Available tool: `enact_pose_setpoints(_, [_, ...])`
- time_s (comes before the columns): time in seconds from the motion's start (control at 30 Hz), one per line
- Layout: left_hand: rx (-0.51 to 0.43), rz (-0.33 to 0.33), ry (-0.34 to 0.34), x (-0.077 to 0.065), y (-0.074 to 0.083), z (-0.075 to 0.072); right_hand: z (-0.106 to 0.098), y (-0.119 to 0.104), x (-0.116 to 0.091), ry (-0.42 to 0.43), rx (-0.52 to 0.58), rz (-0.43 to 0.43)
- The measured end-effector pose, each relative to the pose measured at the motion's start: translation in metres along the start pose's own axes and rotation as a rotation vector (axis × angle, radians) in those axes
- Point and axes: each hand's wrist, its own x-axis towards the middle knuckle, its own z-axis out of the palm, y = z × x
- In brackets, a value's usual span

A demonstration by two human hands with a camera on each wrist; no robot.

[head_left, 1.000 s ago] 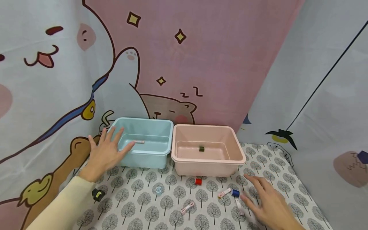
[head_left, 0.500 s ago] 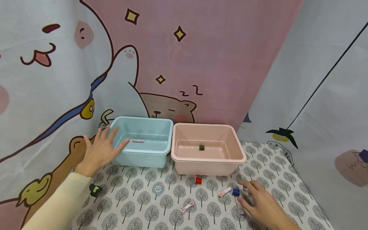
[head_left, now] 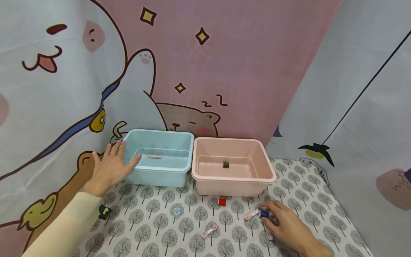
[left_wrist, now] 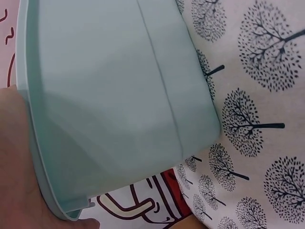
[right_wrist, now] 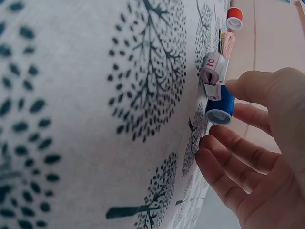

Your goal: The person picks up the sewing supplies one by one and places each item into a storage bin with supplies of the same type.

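My right hand [head_left: 287, 225] has its thumb and index finger around a blue thread spool [head_left: 264, 214] on the cloth. In the right wrist view the thumb tip meets the spool [right_wrist: 221, 106], with the index finger behind it and the other fingers loosely bent. A folded measuring tape [right_wrist: 213, 67] marked 2 lies against the spool. Beside it are a pinkish bundled strip [head_left: 251, 215] and a whitish strip [head_left: 269, 232] partly hidden by the hand. My left hand [head_left: 110, 167], fingers spread, is at the left rim of a light blue bin [head_left: 157, 178].
A pink bin [head_left: 234, 186] holding a dark green spool [head_left: 226, 165] stands beside the blue bin, which contains a small pinkish strip [head_left: 155, 156]. A red spool [head_left: 222, 202], light blue roll [head_left: 177, 212], pinkish bundle [head_left: 209, 232] and black-and-green item [head_left: 104, 212] lie on the tree-print cloth.
My right hand has moved left and closed its thumb and index finger in around the blue spool. My left hand has shifted slightly left along the blue bin.
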Motion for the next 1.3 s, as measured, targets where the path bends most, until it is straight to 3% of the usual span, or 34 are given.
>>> enact_pose_setpoints(0.53, [0.012,0.014,0.051,0.001,0.000,0.001,0.005,0.004,0.004,0.043,0.051,-0.050])
enact_pose_setpoints(0.8, [-0.002,0.009,0.034,-0.001,-0.001,0.003,0.006,0.011,0.001,0.040,0.095,-0.153])
enact_pose_setpoints(1.3, [0.026,0.006,-0.037,-0.001,0.001,-0.004,-0.016,0.002,0.000,0.160,0.002,-0.162])
